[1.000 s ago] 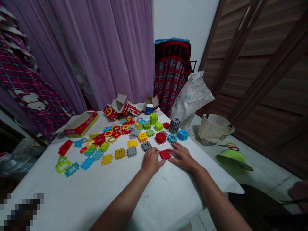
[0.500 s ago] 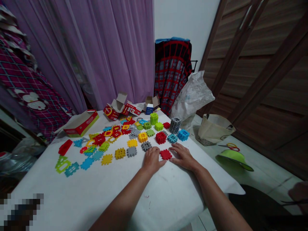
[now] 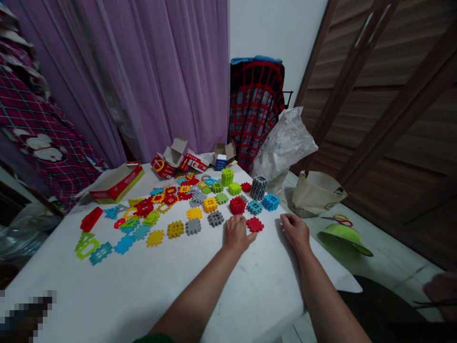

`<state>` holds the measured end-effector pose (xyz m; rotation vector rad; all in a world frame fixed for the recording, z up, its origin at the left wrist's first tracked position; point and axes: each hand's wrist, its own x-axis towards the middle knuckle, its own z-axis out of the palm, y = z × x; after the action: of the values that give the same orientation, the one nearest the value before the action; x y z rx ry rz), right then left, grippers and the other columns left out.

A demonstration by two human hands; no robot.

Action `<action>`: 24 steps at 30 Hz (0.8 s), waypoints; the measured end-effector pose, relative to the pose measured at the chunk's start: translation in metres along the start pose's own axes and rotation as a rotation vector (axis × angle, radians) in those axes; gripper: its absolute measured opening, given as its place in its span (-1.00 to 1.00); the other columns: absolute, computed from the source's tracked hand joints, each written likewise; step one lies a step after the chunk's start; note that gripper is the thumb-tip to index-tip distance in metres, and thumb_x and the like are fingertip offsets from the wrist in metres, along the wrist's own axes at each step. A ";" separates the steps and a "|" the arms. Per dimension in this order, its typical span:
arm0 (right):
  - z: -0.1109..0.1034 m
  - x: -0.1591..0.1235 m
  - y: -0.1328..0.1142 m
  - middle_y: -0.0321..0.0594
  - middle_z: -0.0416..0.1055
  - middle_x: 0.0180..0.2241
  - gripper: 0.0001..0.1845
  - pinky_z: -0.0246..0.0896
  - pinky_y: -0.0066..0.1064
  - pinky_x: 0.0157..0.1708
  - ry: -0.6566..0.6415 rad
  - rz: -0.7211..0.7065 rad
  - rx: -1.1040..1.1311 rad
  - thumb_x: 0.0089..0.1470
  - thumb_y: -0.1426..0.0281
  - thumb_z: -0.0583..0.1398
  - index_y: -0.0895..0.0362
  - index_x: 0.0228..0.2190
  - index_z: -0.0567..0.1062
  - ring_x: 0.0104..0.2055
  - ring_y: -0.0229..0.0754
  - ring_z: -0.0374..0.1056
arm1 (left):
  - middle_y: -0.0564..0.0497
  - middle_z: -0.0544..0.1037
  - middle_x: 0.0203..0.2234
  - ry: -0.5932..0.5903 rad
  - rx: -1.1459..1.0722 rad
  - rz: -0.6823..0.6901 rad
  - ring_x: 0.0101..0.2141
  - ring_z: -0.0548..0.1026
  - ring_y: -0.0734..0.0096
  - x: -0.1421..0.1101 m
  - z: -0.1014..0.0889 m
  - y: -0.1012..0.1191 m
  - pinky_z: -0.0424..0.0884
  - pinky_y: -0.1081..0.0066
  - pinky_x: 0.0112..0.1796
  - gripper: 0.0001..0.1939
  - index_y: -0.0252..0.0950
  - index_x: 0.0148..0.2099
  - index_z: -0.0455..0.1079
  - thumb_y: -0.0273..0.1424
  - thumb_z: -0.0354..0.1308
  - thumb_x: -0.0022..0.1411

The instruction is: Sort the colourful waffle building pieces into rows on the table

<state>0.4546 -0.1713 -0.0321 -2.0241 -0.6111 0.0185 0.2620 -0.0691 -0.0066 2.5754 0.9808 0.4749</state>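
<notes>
A flat red notched building tile [image 3: 255, 225] lies on the white-covered table. At its left edge rests my left hand [image 3: 236, 234], thumb stretched apart from the fingers and close to the tile's near edge. My right hand [image 3: 294, 230] sits apart from the tile, to its right, with the fingers curled in; nothing shows in it. Just beyond my left hand are a red stack of tiles [image 3: 237, 206] and a dark grey tile [image 3: 215, 218]. A teal tile stack [image 3: 254, 206] and a blue one [image 3: 271, 202] lie behind the red tile.
Many coloured tiles, among them a yellow tile [image 3: 155, 238], spread over the table's left half. A tall grey stack [image 3: 259, 187] stands near the right edge. Opened boxes, including a red box [image 3: 119, 183], line the back. On the floor are a cloth bag [image 3: 316, 193] and scissors [image 3: 342, 218].
My right hand has moved right, away from the red tile, and its fingers have curled in. The red tile and my left hand have shifted a little to the right.
</notes>
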 end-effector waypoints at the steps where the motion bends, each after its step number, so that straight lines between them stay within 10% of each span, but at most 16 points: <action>1: 0.000 0.003 0.002 -0.11 0.55 -0.50 -0.46 0.19 -0.34 -0.46 0.018 0.012 0.007 -0.13 -0.02 0.09 0.18 -0.41 0.58 -0.49 -0.08 0.38 | -0.09 0.48 0.00 0.006 -0.004 -0.007 0.03 0.38 0.14 0.001 0.002 0.003 0.28 0.19 0.05 -0.65 -0.26 -0.07 0.44 -0.20 0.28 0.15; 24: 0.005 -0.004 -0.006 -0.16 0.57 -0.50 -0.59 0.24 -0.34 -0.38 0.013 -0.022 -0.076 -0.10 0.09 0.11 0.11 -0.47 0.60 -0.43 -0.07 0.43 | -0.07 0.45 0.04 -0.012 -0.026 0.014 0.05 0.38 0.18 0.005 0.005 0.001 0.29 0.22 0.05 -0.64 -0.20 0.02 0.43 -0.18 0.23 0.22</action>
<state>0.4472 -0.1668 -0.0300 -2.0895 -0.6345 -0.0318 0.2688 -0.0673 -0.0100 2.5602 0.9475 0.4726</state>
